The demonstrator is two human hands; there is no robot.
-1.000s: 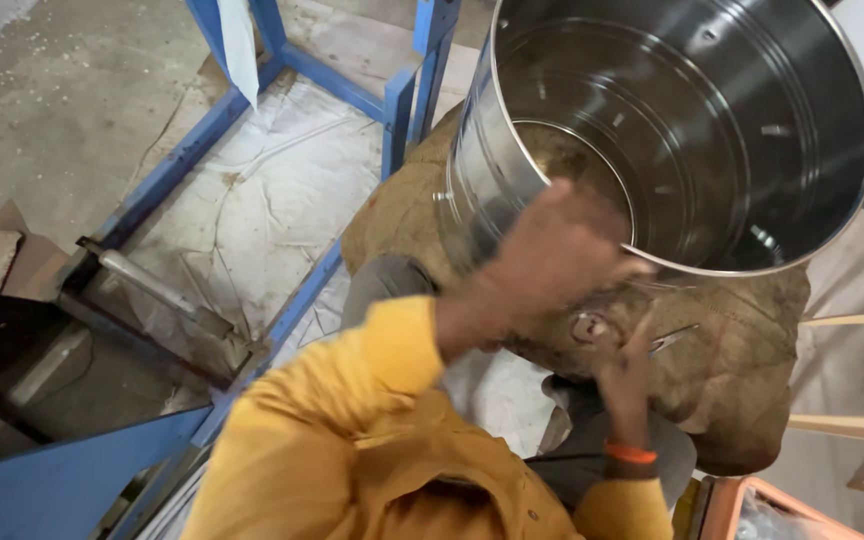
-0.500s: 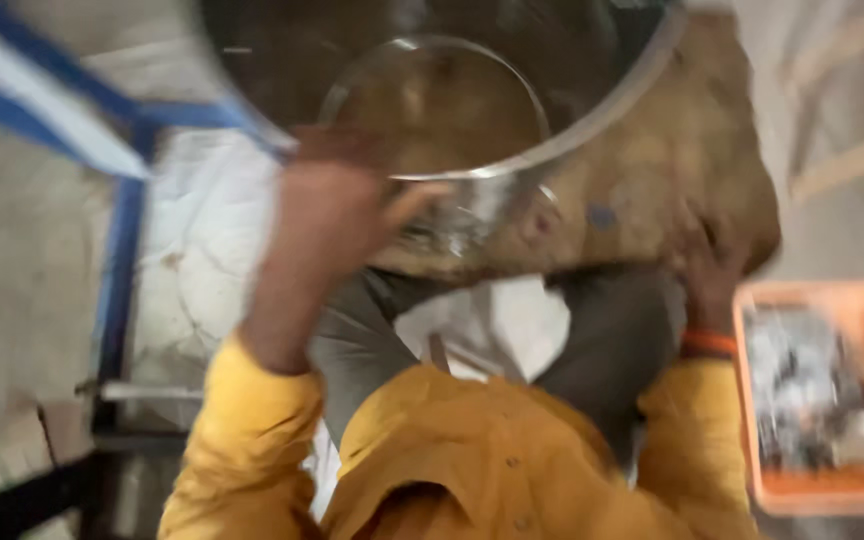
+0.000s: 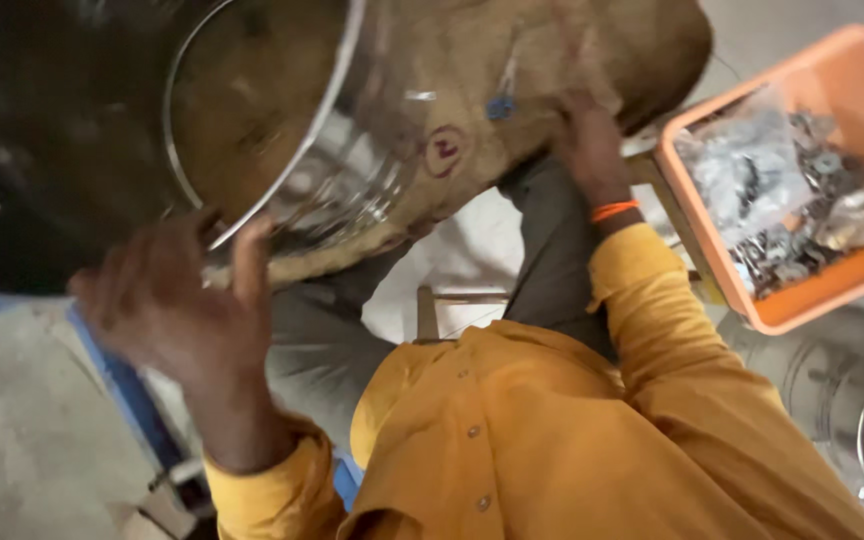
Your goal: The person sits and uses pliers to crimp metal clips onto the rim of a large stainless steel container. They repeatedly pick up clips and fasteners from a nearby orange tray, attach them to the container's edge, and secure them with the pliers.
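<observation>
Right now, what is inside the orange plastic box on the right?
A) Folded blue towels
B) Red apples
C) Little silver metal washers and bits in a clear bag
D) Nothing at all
C: the square orange plastic box is filled with small silvery metal washers and parts, some under a clear plastic bag, beside the person's right hand, which rests on the brown sacking.

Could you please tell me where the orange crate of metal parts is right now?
In the head view, the orange crate sits at the upper right, just right of the right hand, which rests on the burlap pad.
</observation>
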